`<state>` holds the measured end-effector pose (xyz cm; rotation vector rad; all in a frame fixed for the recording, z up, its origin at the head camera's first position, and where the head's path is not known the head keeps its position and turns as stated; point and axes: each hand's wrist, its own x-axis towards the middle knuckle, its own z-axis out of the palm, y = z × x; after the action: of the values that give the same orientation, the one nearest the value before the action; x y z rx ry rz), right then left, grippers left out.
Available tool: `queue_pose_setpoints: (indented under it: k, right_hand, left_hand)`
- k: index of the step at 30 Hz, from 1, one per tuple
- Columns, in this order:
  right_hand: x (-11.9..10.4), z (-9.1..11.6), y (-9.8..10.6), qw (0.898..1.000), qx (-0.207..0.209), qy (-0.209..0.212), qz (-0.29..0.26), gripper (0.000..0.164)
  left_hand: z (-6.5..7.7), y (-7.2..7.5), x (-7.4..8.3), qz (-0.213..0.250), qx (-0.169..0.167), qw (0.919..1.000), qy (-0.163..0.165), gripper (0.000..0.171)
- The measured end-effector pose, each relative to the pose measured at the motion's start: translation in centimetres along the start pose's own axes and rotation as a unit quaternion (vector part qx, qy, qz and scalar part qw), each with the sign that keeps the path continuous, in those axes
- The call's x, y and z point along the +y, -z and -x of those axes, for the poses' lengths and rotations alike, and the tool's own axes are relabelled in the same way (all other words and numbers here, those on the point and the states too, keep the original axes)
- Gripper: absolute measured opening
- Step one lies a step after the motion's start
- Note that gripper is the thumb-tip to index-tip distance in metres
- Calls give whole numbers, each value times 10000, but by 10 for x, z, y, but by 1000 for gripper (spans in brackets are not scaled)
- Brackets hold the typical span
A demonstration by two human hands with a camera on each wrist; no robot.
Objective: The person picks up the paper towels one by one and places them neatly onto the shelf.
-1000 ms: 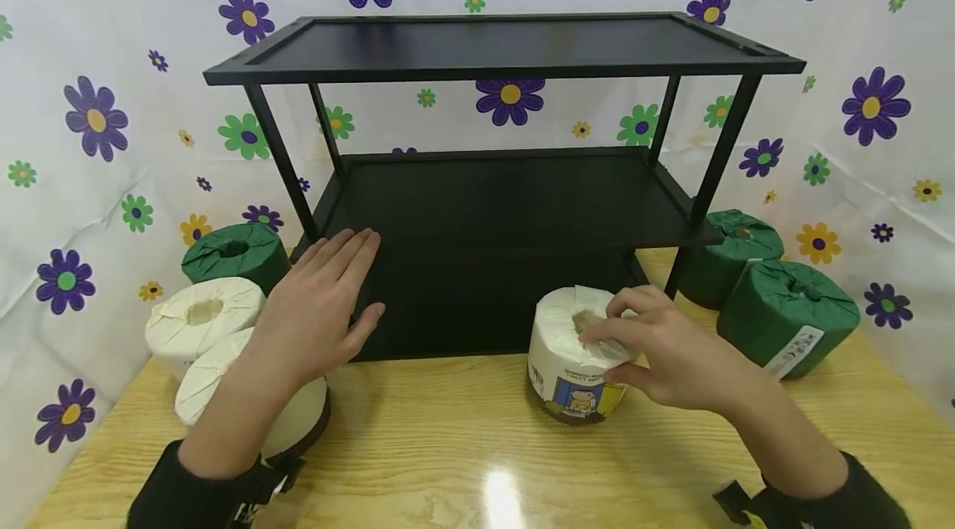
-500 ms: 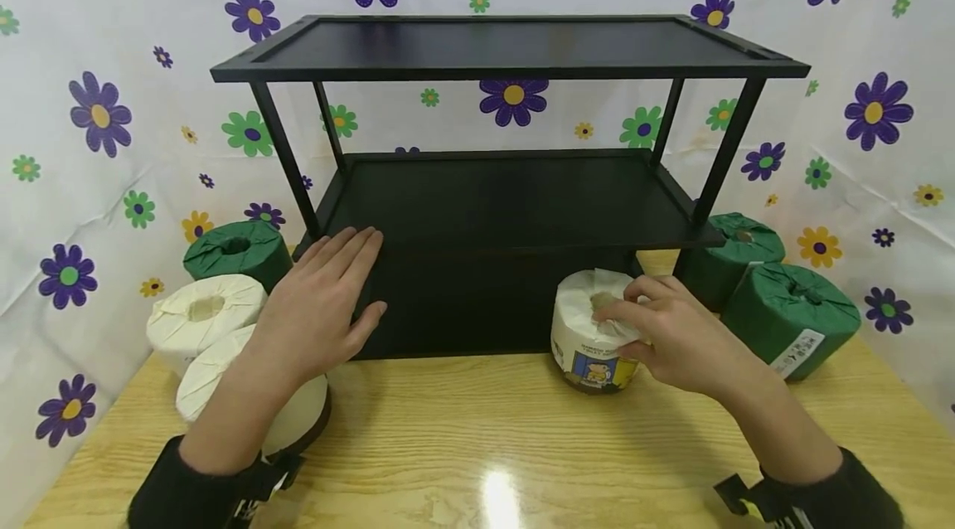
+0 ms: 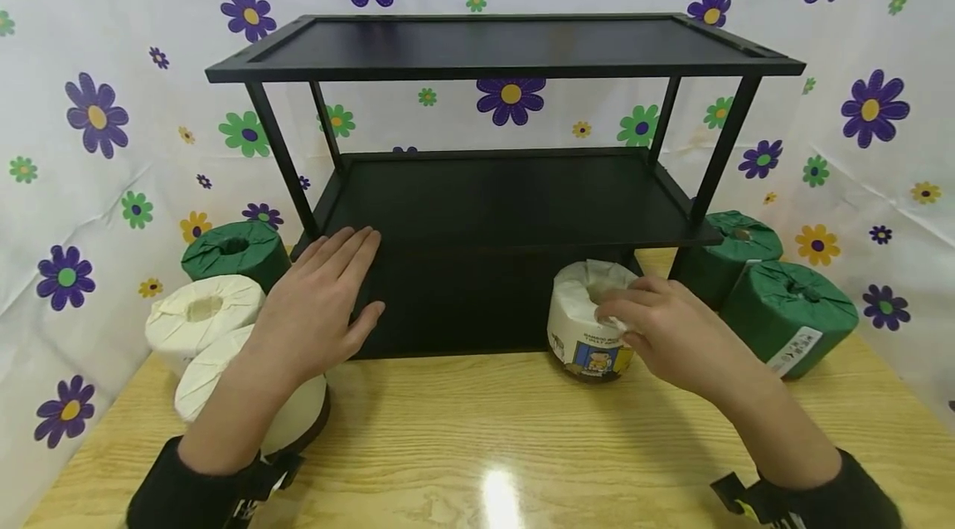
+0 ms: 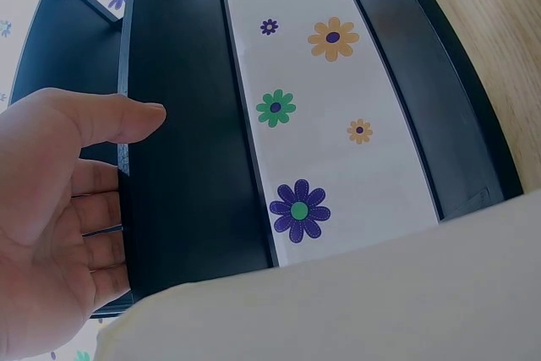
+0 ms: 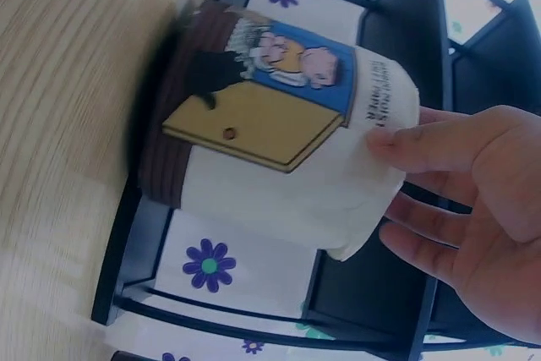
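Observation:
My right hand pinches the top of a white-wrapped toilet roll, fingertips at the core hole. In the right wrist view, the toilet roll shows a cartoon print and a brown base band; my right hand has its thumb on the wrapper. The roll stands upright before the lower level of a black shelf rack, towards the right. Whether its base touches the table cannot be told. My left hand rests with straight fingers at the middle shelf's left front edge. In the left wrist view, my left hand's thumb lies apart from the fingers.
On the left stand a green-wrapped roll and two white rolls, one partly behind my left forearm. Two green rolls stand right of the rack. Flowered cloth hangs behind the wooden table.
The white roll in my right hand has moved right and back towards the rack, mostly in the first half second. My left hand has stayed in place.

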<state>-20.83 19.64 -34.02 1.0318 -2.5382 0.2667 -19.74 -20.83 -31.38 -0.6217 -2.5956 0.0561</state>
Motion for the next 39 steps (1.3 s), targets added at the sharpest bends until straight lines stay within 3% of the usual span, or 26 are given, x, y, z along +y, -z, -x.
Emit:
queue_pose_setpoints:
  k: [6,9,14,19,25,31,39]
  right_hand:
    - [-3,0,-3,9985,442,217,257,30]
    - [-4,1,-6,9974,580,285,334,34]
    - [-3,1,-8,9959,524,605,429,39]
    - [-4,0,-7,9949,455,773,452,31]
    - [-5,-2,-5,9975,225,559,374,24]
    - [-3,-2,-6,9991,-62,252,342,28]
    - [-2,-2,-6,9980,-244,190,543,32]
  left_hand:
    - [1,0,1,35,14,10000,-2,75]
    - [1,-1,1,44,18,10000,-5,75]
    - [1,-1,1,9,19,10000,-6,76]
    - [0,-1,1,-6,19,10000,-10,76]
    - [0,0,1,-17,-71,10000,65,77]
    - [1,-1,0,-15,-64,10000,71,77]
    - [1,-1,0,-2,17,10000,16,77]
